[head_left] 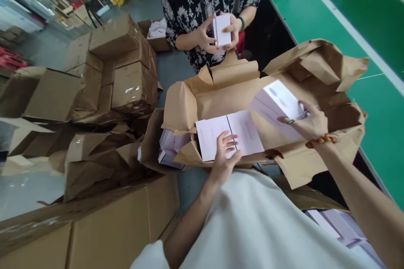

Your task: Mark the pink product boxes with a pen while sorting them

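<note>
A carton lined with crumpled brown paper lies open in front of me. Two flat white boxes lie side by side in it. My left hand rests with spread fingers on the seam between them. My right hand, with a beaded bracelet on the wrist, grips a larger white box tilted above the paper at the right.
A co-worker in a dark floral top stands opposite and holds a small white box in both hands. Several brown cartons are stacked at the left. A green table runs along the right. More white boxes lie in a lower carton.
</note>
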